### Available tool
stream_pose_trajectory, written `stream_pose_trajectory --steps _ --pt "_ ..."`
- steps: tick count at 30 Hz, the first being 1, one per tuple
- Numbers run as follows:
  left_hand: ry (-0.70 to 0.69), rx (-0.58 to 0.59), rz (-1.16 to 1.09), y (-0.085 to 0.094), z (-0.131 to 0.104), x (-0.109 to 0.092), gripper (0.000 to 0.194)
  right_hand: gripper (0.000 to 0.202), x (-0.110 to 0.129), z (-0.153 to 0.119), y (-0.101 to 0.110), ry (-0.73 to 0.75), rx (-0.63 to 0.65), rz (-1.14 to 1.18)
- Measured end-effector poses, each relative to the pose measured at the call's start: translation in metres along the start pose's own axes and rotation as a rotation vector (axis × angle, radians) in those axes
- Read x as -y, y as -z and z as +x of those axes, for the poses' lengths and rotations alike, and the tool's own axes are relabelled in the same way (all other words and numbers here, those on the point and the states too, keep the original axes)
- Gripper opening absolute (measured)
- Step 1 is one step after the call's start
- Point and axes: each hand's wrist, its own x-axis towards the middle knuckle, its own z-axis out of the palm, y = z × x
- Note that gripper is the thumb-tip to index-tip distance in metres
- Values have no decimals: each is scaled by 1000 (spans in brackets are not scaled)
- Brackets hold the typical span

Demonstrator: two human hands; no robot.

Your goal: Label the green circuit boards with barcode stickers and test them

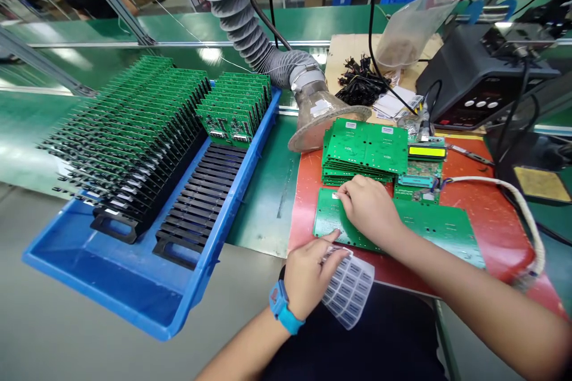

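Observation:
My left hand (308, 277), with a blue watch (282, 306) on its wrist, pinches a sheet of small printed labels (351, 289) at its upper edge. The sheet hangs down in front of my lap. My right hand (369, 205) is closed, thumb and fingers together, on a small white label (335, 195) at the upper left of a long green circuit board (440, 223). Whether the label touches the board I cannot tell. The board lies flat on a red mat (308, 181), and my right hand and forearm hide its middle. Just behind it is a stack of green circuit boards (364, 146), the top one bearing two white labels.
To the left, a blue tray (179, 309) holds black slotted racks (203, 199) with many upright boards (129, 107). A fume extraction hood (319, 113) hangs low behind the mat. Rightward are a small display (428, 152), tweezers (471, 155), a white cable (513, 193) and a dark soldering station (482, 80).

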Motion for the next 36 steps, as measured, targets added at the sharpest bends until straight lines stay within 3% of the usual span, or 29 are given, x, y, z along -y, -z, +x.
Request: stream_pose_trajectory --steps 4,6,9,13,19,24,26,30,33,36 --pt "22 0 -8 1 0 0 13 26 -9 -10 12 98 -168 -109" --pt "33 0 -24 1 -1 0 12 23 -23 -16 19 130 -201 -24" --pt "49 4 -46 1 -1 0 13 21 -45 -23 24 53 -72 198" --pt "74 8 -46 0 -1 1 13 19 -60 -26 18 6 24 244" --pt "112 15 -69 -1 -1 2 14 18 -57 -30 4 49 -50 198" --pt "121 52 -82 3 0 -10 23 19 -39 -56 19 116 -281 262" --pt "95 96 -89 4 1 -18 27 18 -28 -63 30 109 -167 423" --pt "45 118 -24 1 0 -27 32 10 -11 -67 45 -28 242 767" --pt "18 119 32 -7 -1 -27 37 15 -10 -71 48 -159 362 966" --pt "-2 143 25 -15 -2 -26 37 16 -17 -79 49 -239 401 1068"
